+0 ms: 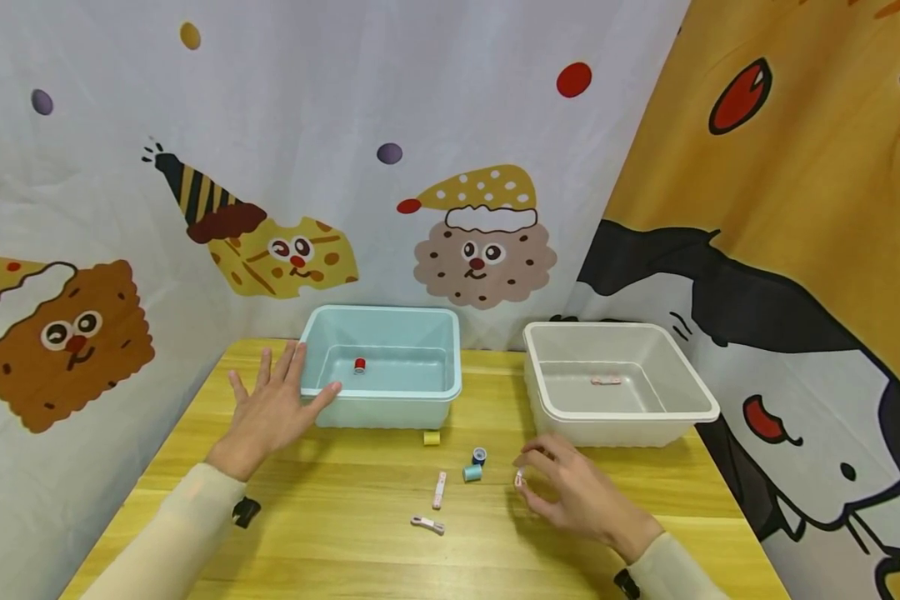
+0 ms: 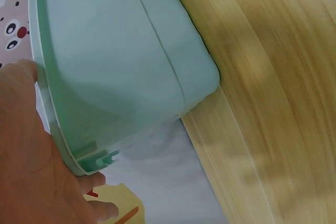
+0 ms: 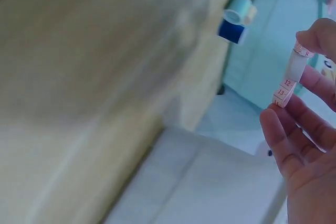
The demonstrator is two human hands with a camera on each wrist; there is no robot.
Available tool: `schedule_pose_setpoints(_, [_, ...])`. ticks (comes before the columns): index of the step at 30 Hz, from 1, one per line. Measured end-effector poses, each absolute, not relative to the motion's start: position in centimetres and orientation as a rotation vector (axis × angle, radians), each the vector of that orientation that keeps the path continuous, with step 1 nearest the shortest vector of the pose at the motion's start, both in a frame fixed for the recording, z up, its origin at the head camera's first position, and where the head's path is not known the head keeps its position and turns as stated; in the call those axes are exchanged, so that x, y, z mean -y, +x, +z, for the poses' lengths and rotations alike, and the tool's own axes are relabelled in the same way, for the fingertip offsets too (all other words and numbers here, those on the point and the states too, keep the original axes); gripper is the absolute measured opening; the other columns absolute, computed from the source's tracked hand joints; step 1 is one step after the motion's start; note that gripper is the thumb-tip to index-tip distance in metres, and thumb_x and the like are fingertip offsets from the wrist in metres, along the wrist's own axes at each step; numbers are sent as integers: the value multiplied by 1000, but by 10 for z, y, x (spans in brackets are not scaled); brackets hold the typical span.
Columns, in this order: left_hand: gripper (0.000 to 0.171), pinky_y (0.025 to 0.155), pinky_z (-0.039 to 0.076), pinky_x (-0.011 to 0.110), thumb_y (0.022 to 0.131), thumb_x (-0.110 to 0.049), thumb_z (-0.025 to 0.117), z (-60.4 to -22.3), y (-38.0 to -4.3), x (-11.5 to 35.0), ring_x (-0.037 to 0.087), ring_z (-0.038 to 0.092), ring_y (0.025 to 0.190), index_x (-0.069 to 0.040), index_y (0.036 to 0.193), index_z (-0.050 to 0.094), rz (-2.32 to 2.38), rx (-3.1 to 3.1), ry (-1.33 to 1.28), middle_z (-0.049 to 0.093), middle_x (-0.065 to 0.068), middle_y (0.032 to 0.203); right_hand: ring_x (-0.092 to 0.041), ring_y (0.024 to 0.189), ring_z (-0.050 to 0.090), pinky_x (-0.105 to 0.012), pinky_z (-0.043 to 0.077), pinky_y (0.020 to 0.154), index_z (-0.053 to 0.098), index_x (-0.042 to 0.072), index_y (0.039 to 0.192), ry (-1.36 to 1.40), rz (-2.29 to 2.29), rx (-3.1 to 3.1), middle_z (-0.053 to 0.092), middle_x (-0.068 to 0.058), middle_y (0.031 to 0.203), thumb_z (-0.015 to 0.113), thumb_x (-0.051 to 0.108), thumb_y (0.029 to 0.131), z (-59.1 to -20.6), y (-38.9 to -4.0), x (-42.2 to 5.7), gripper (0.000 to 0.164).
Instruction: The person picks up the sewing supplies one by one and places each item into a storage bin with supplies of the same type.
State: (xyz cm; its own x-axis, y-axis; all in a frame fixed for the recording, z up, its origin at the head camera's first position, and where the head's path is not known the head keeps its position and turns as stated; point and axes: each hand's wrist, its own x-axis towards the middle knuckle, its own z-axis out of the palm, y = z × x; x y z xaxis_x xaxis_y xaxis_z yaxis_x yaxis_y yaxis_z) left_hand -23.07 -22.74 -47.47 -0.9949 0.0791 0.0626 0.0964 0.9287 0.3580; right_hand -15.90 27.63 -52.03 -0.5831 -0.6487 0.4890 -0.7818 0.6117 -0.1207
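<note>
My right hand (image 1: 576,498) pinches a small folded tape measure (image 3: 290,80) between thumb and fingers, in front of the white bin (image 1: 630,432). Printed numbers show on its pale band. With fingers spread, my left hand (image 1: 268,419) rests at the near left corner of the light blue bin (image 1: 382,410), its thumb over the rim. A red thread spool (image 1: 359,366) stands inside that bin. Another folded tape measure (image 1: 606,380) lies in the white bin.
Between the bins and me are a dark blue spool (image 1: 479,456), a light blue spool (image 1: 472,473), and a yellow spool (image 1: 432,438) by the blue bin. A folded tape measure (image 1: 439,491) and a greyish folded band (image 1: 427,525) lie nearer. A printed curtain (image 1: 480,108) hangs behind.
</note>
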Motion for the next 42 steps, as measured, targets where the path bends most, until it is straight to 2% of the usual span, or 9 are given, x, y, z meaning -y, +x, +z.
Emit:
schedule_pose_setpoints(6, [116, 126, -14, 100, 112, -88, 42, -475, -230, 229, 63, -1, 180, -7, 188, 9, -578, 3040, -131, 7, 24, 197, -20, 115, 76, -37, 71, 93, 81, 16, 118, 1159, 444, 2369, 75, -4, 130, 97, 19, 90, -496, -165, -270, 32])
schedule_pose_setpoints(13, [116, 126, -14, 99, 111, -88, 42, -477, -231, 231, 62, -2, 180, -7, 188, 9, -577, 3030, -130, 7, 24, 197, -19, 120, 73, -30, 68, 88, 80, 17, 122, 1153, 403, 2360, 74, -5, 134, 92, 23, 96, -468, -174, -271, 29])
schedule_pose_setpoints(17, [116, 126, -15, 99, 111, -88, 42, -476, -231, 231, 62, -1, 180, -7, 188, 9, -578, 3020, -132, 7, 24, 197, -21, 123, 73, -32, 68, 90, 80, 17, 121, 1144, 407, 2357, 75, -6, 135, 88, 23, 100, -453, -183, -276, 24])
schedule_pose_setpoints(22, [116, 126, -16, 98, 111, -88, 42, -475, -231, 231, 62, -1, 180, -7, 188, 9, -585, 3019, -131, 7, 23, 197, -26, 122, 75, -42, 70, 92, 81, 14, 120, 1106, 423, 2339, 76, -11, 133, 92, 19, 95, -439, -199, -285, 28])
schedule_pose_setpoints(30, [116, 126, -16, 98, 111, -88, 42, -477, -232, 231, 62, -1, 180, -7, 188, 9, -582, 3025, -127, 7, 23, 197, -31, 117, 77, -50, 69, 95, 83, 10, 120, 1047, 459, 2333, 77, -10, 127, 96, 12, 90, -427, -232, -302, 33])
schedule_pose_setpoints(33, [116, 125, -16, 99, 111, -87, 43, -477, -232, 231, 63, 0, 179, -6, 188, 11, -587, 3018, -131, 9, 24, 197, -31, 115, 77, -50, 66, 94, 83, 6, 117, 1036, 486, 2303, 78, -10, 123, 95, 7, 88, -424, -245, -310, 32])
schedule_pose_setpoints(38, [115, 126, -16, 99, 112, -86, 44, -479, -232, 230, 63, 0, 180, -7, 188, 11, -583, 3020, -125, 9, 23, 197, -29, 104, 76, -39, 62, 87, 83, 5, 110, 1005, 502, 2273, 79, -10, 116, 94, 4, 86, -419, -264, -323, 26])
schedule_pose_setpoints(42, [113, 125, -16, 99, 113, -83, 48, -480, -233, 230, 63, 0, 179, -6, 188, 11, -594, 3014, -127, 9, 24, 197, -30, 97, 75, -39, 61, 84, 83, 7, 107, 972, 497, 2300, 79, -11, 111, 93, 4, 87, -416, -275, -330, 22])
